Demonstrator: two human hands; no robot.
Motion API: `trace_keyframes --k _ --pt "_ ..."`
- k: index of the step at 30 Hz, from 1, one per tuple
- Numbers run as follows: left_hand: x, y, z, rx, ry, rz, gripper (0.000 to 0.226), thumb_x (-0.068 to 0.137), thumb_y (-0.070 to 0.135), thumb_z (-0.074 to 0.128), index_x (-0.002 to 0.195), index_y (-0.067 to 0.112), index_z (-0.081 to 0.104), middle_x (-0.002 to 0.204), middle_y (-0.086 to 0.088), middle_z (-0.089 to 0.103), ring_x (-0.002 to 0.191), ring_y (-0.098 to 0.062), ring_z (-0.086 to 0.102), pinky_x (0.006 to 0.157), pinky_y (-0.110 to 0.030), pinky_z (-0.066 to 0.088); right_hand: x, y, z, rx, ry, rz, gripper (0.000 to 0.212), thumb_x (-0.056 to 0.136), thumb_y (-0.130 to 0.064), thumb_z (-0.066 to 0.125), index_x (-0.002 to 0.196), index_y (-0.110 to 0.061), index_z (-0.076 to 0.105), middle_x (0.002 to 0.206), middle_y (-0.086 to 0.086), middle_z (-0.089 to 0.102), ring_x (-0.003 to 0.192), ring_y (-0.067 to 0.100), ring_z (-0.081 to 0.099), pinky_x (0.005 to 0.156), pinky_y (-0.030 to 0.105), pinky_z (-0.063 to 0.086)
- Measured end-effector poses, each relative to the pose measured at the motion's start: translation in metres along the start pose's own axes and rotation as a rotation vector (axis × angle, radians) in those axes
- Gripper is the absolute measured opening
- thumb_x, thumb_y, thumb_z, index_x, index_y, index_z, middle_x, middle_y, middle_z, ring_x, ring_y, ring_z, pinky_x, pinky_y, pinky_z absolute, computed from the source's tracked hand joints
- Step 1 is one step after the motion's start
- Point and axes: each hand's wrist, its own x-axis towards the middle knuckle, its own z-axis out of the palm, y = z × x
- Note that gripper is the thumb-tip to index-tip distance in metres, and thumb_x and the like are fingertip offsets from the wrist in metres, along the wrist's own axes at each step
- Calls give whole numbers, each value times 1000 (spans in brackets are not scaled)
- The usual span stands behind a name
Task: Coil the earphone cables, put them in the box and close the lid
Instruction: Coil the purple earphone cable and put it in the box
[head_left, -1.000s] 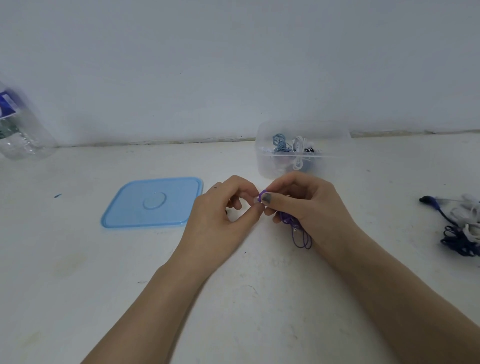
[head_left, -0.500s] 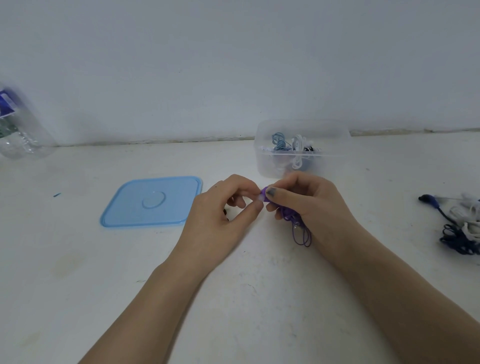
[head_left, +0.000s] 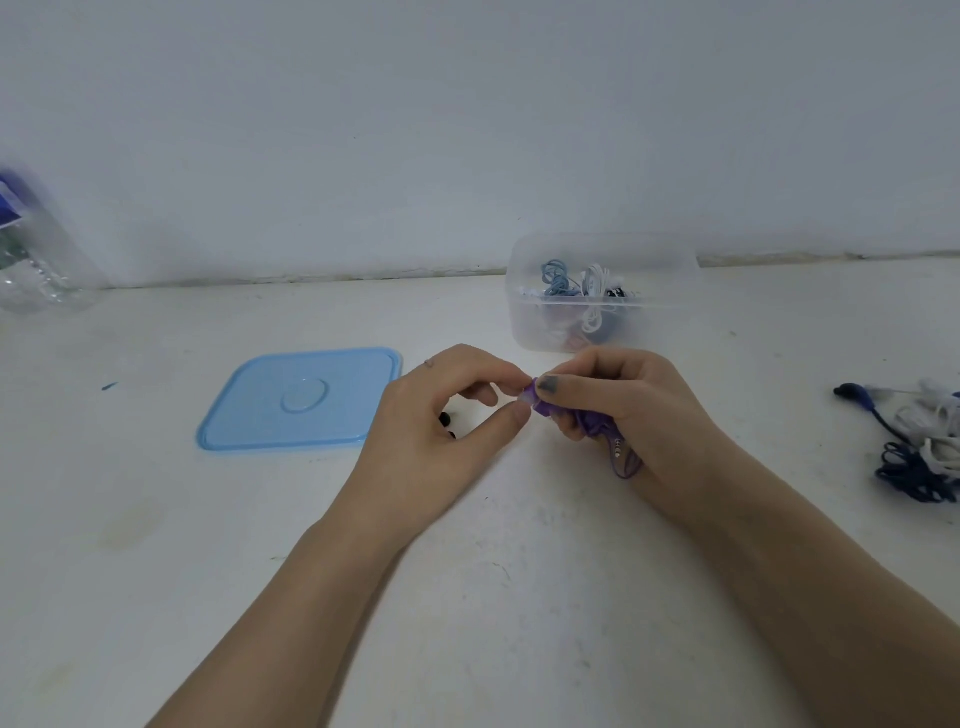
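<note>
purple earphone cable (head_left: 597, 423) | pinched by left hand (head_left: 441, 415) | gripped in right hand (head_left: 623, 405)

We see the lid (head_left: 298, 399) left of our hands, the box (head_left: 602, 293) behind them, loose cables (head_left: 919, 441) far right.

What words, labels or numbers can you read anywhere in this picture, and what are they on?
No text can be read.
Plastic bottle: it carries a blue label, too blurred to read.
Blue lid: only a raised circle, no lettering.
Clear box: no print visible.
</note>
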Motion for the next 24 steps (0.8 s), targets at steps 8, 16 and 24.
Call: trace_keyframes --k 8,16,24 --pt "2 -5 -2 -123 -19 75 8 87 16 73 95 15 74 96 1 73 97 -26 68 89 -52 53 -3 -2 4 165 -62 97 8 83 4 66 75 4 65 68 14 64 63 18 57 60 22 47" --pt "3 -6 -2 -203 -26 122 9 87 1 71 93 7 73 91 -5 73 90 -27 71 89 -40 55 -6 -5 7 287 -117 145 10 73 -3 68 77 4 63 59 7 61 58 14 61 70 22 55" --pt "6 -10 0 -366 -39 40 6 83 -2 72 87 -2 69 91 -12 70 89 -30 69 85 -31 52 -8 -6 9 269 -96 149 10 70 -6 70 70 1 63 60 9 57 56 14 58 56 18 50"
